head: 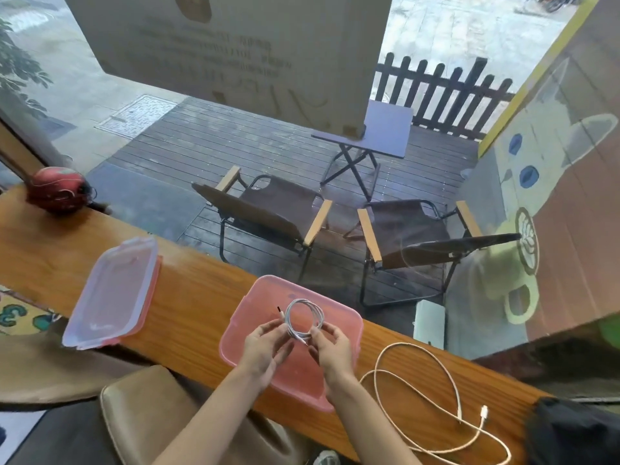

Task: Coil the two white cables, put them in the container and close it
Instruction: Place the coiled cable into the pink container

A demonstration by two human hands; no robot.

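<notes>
Coil (303, 318), light, limp and springy, is pinched at its lower bundle by left hand (265, 347) and right hand (330, 347) over the container (349, 325) at lower centre; loops best kept pinched together.

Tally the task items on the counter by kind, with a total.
White cables: 2, one coiled cable held in the left hand and right hand over the container, one loose cable on the counter.
Pink container: 1, open.
Lid: 1, lying apart to the left.
Total: 4
</notes>
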